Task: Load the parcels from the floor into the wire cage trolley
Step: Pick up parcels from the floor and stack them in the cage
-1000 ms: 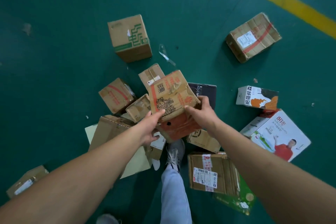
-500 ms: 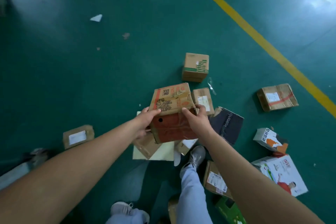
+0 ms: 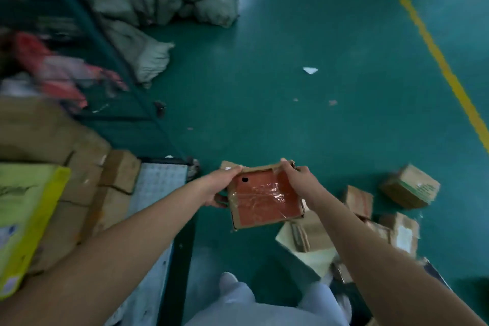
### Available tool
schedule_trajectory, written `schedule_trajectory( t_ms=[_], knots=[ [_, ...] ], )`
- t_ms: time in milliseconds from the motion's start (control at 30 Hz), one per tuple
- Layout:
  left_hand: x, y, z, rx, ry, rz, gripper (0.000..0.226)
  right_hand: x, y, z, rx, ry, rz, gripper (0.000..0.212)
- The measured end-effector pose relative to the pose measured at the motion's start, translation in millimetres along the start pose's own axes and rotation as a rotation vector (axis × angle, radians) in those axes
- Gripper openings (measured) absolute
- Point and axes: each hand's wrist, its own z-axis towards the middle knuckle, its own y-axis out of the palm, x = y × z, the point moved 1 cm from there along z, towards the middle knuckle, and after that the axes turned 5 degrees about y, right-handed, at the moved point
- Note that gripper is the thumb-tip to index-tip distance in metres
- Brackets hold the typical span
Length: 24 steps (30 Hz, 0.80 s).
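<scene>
Both hands are holding one small parcel point(image 3: 264, 198) up over the green floor point(image 3: 291, 114). The left hand point(image 3: 221, 188) is gripping its left edge, and the right hand point(image 3: 297, 180) is gripping its right edge. More parcels point(image 3: 383, 217) are lying on the floor to the right. Boxes point(image 3: 87, 180) are sitting stacked in the trolley point(image 3: 158, 185) on the left.

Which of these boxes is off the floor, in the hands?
The red-faced taped box, gripped by left hand and right hand; the other loose boxes lie on the floor.
</scene>
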Motion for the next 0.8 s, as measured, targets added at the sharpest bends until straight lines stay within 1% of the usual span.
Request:
schedule_trajectory(
  t_ms=[67,100,133,167,200,300,467,500,633,733,800],
  knots=[
    [-30.7,-69.1,-33.3,0.082,-0.018,-0.12,0.051,-44.3,64.4,-23.2,-0.083,-0.043,-0.154,0.1],
    [-29.6,-72.0,-37.7,0.085,-0.026,-0.127,0.05,-48.9,67.0,-22.1,-0.099,-0.041,-0.172,0.105],
    [-37.7,-90.3,-48.9,0.116,-0.039,-0.136,0.05,-62.4,84.3,-29.7,-0.132,-0.051,-0.203,0.115],
    [-56.0,-120.6,-67.1,0.168,-0.044,-0.191,0.05,-81.4,118.4,-39.8,-0.2,-0.065,-0.276,0.124],
    [-69.9,-145.1,-78.9,0.208,-0.045,-0.253,0.049,-98.2,143.5,-50.8,-0.253,-0.081,-0.335,0.127],
    [-102.3,-190.2,-105.3,0.303,-0.056,-0.397,0.052,-131.6,198.4,-70.5,-0.342,-0.141,-0.447,0.113],
    [-134.3,-241.2,-137.3,0.439,-0.069,-0.591,0.049,-177.6,279.6,-66.2,-0.526,-0.192,-0.588,0.121],
    [-135.4,-246.9,-141.2,0.456,-0.07,-0.618,0.049,-185.8,292.2,-61.6,-0.541,-0.204,-0.615,0.118],
    [-134.4,-278.6,-154.8,0.557,-0.091,-0.737,0.049,-231.8,339.3,-79.7,-0.597,-0.281,-0.696,0.086],
    [-119.1,-298.1,-163.0,0.651,-0.083,-0.829,0.052,-269.7,362.3,-84.1,-0.671,-0.356,-0.823,0.069],
    [-105.0,-309.8,-168.7,0.691,-0.047,-0.891,0.057,-299.3,376.2,-84.7,-0.71,-0.419,-0.877,0.055]
  ],
)
